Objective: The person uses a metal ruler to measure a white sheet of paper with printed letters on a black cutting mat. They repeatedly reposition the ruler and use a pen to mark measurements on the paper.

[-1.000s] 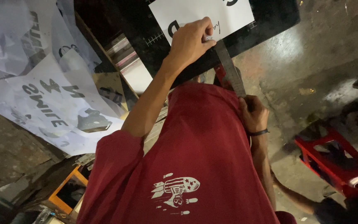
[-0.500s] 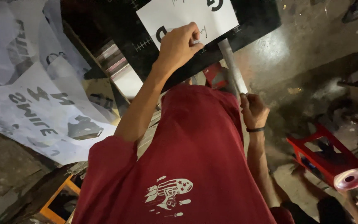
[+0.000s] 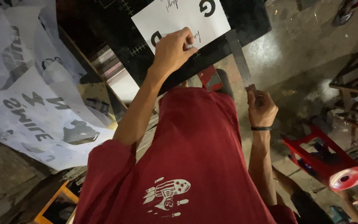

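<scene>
Paper sheet [image 3: 179, 18], white with bold black letters, lies on a dark desk [image 3: 249, 20] above a concrete floor [image 3: 295, 54]. Left grip [image 3: 174, 49] pinches its lower edge; right grip [image 3: 262, 108] clasps a metal ruler [image 3: 239, 56] just beside.

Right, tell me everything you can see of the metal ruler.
The metal ruler is a long, flat, narrow strip, dull grey and steel-like. It lies slanted across the edge of the black cutting mat, its far end close to the white sheet, its near end sticking out past the mat over the floor. The right hand grips that near end. The left hand presses on the white sheet, apart from the ruler. Its markings are too small to tell.
</scene>
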